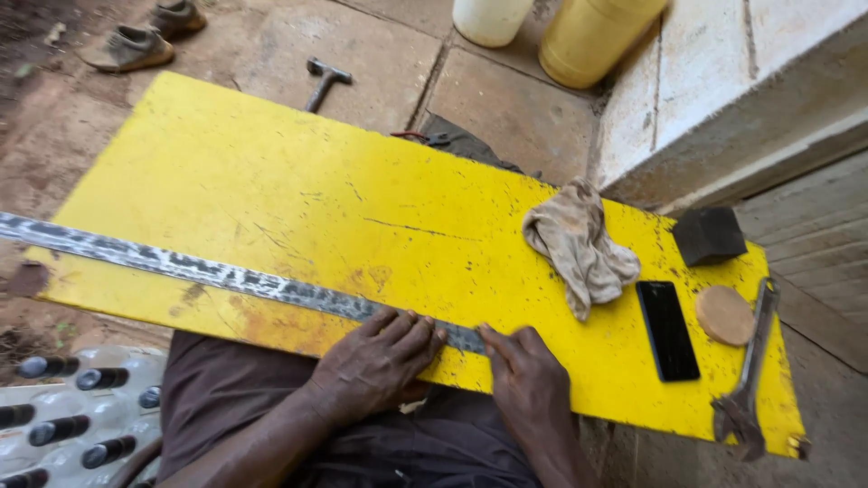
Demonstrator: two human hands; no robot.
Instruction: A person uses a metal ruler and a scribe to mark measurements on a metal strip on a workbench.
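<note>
Metal strip (226,276): long, flat, grey with dark mottling. Lies on the yellow board (298,190) along its near edge, running from beyond the left edge to a point between the two hands, where it ends.

Left hand (375,361): flat, palm down, fingers together and extended, pressing on the strip's right end at the near edge. Not closed round anything.

Right hand (524,380): palm down just right of the left hand, index finger stretched out with its tip at the strip's end. Open, gripping nothing.

Board: rests across the person's lap, chipped and scratched, with rust-coloured stains near the strip.

Right half of the board, well apart from the hands:
- crumpled grey rag (579,244), near the far edge;
- black phone (667,330), screen dark, just right of the rag;
- round tan disc (724,314), beside the phone;
- dark block (709,235), at the far right corner;
- pliers (749,380), along the right edge.

Floor beyond the board: hammer (323,81), two shoes (145,36), white container (490,18), yellow container (592,36). Near left, below the board: crate of dark-capped bottles (63,416).

Nothing lies between the hands and the strip.
</note>
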